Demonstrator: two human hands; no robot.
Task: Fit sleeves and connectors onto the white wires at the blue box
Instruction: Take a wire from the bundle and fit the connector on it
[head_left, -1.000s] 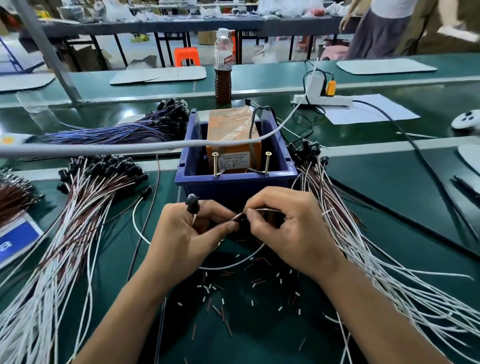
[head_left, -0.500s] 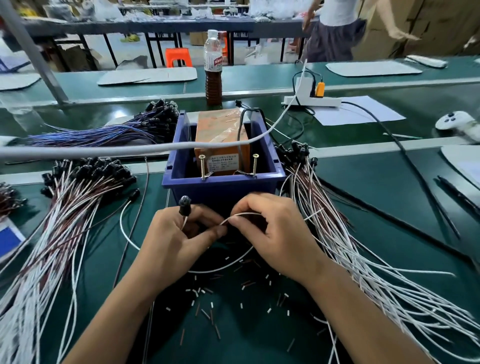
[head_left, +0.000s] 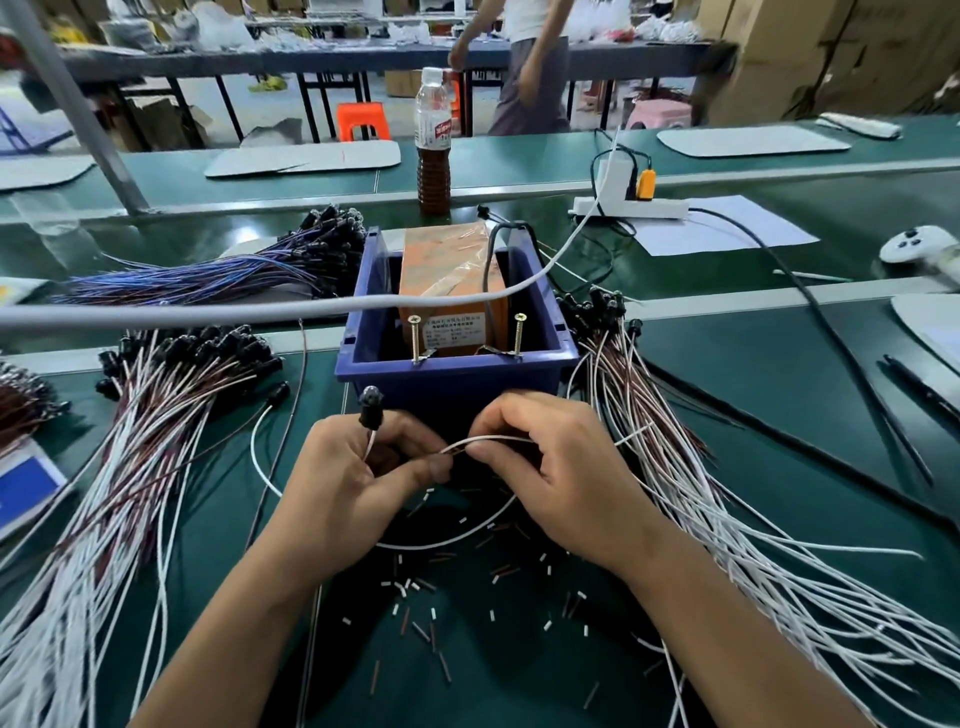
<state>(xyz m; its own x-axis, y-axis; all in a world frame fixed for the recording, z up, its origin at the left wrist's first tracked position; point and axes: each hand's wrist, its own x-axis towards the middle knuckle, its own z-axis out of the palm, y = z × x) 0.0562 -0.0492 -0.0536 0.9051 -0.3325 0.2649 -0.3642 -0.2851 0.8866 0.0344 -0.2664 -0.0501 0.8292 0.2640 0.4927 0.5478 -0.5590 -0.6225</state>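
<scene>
Just in front of the blue box (head_left: 457, 370), both my hands work on one white wire (head_left: 441, 540) that loops down over the green mat. My left hand (head_left: 353, 488) grips the wire, and the wire's black connector (head_left: 371, 408) sticks up above the fingers. My right hand (head_left: 550, 478) pinches the wire's free end close to my left thumb. Whether a sleeve sits between the fingertips is hidden. Short white and brown sleeves (head_left: 415, 587) lie scattered on the mat below my hands.
Inside the box stand an orange block (head_left: 449, 280) and two upright screws (head_left: 414, 338). Wire bundles with black connectors lie left (head_left: 156, 405) and right (head_left: 675, 467); a blue-purple bundle (head_left: 234, 265) lies behind. A bottle (head_left: 432, 145), a power strip (head_left: 631, 200) and a grey cable (head_left: 208, 312) stand further back.
My hands stay pinched together on the same wire in front of the box. The camera view has shifted slightly, and a person in the background has walked left.
</scene>
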